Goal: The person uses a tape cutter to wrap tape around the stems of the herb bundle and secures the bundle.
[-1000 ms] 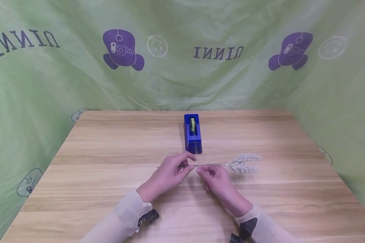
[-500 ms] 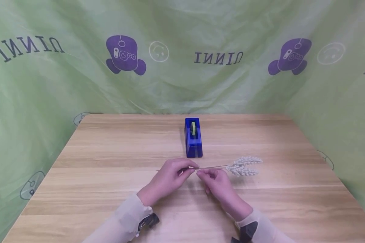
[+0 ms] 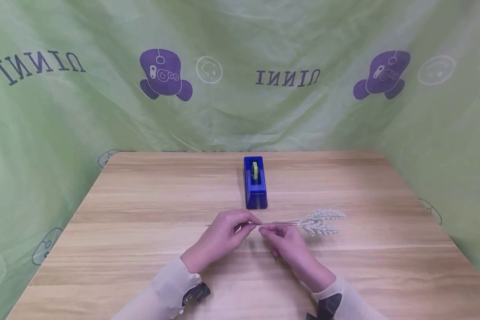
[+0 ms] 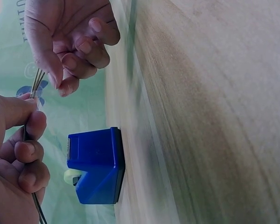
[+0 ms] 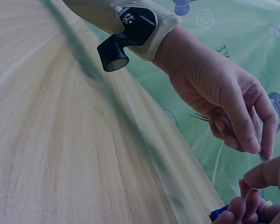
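Observation:
Two whitish wheat-like dried flower sprigs (image 3: 322,222) extend to the right past my right hand in the head view. Thumb and forefinger of my left hand (image 3: 226,231) pinch their thin stems (image 4: 38,79), and its other fingers curl round the lower stems. A small band of clear tape (image 4: 36,93) is on the stems just beyond the left fingertips. My right hand (image 3: 290,244) is close beside this spot, fingers curled and thumb near the forefinger. The stems pass behind its thumb in the left wrist view; whether it grips anything is unclear.
A blue tape dispenser (image 3: 255,182) with a yellowish-green roll stands just beyond the hands on the wooden table (image 3: 144,191). Green printed cloth (image 3: 240,111) hangs behind the table and along both sides. Black wrist cameras (image 3: 196,293) sit on the sleeves.
The left forefinger, raised off the stems a second ago, has come down beside the thumb onto them. My right hand has barely moved. The whole head view has shifted slightly.

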`<state>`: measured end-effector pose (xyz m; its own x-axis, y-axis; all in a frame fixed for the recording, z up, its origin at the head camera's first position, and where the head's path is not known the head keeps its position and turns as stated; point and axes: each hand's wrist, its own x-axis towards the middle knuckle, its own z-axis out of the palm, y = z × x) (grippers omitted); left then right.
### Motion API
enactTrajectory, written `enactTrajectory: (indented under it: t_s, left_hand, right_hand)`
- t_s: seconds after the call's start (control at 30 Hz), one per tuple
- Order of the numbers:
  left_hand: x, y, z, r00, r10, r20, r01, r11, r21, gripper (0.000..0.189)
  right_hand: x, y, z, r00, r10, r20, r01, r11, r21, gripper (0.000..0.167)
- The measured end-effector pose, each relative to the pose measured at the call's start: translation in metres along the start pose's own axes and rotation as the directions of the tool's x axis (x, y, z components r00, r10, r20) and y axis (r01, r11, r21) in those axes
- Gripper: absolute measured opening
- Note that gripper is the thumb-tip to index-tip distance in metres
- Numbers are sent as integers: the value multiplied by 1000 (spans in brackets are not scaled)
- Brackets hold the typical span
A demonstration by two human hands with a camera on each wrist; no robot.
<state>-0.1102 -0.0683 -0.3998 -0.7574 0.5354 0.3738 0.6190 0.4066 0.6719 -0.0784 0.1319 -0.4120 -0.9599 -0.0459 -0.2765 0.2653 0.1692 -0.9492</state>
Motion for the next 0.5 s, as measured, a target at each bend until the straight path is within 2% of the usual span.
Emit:
enactTrajectory:
  t_s: [0.33, 0.5]
  left_hand:
    - [1, -4, 3, 1000, 9, 9, -9, 1000, -19, 16]
    - [0, -4, 4, 1000, -7, 15, 7, 1000, -13, 16]
  right_hand:
    - [0, 3, -1, 1000, 0, -15, 0, 1000, 13, 36]
    - [1, 7, 2, 999, -8, -34, 8, 1000, 3, 37]
